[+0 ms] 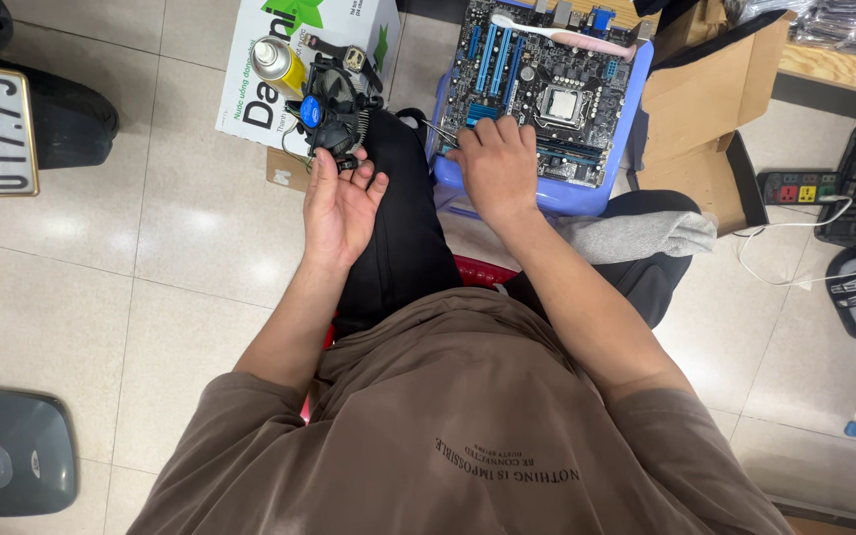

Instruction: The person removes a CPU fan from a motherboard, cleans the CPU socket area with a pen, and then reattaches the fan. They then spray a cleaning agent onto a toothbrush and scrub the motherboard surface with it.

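My left hand (341,203) pinches the black cooler fan (334,114) w/ its wires, held over my knee, just left of the board. Right hand (497,163) is curled shut on a thin metal tool (440,134), tip at the edge of the circuit board (547,84), which lies on a blue plastic stool (537,193). Looks like I'm mid-way w/ the cooler off, chip socket bare. Next move prob needs a steady, light touch near the slots. Tiled floor (180,238), cardboard boxes (705,109), spray can (277,61) around.

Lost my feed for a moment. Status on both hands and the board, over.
Left hand grips black cooler fan. Right hand on motherboard, thin metal tool in its fingers. Toothbrush lies across the board's far edge.
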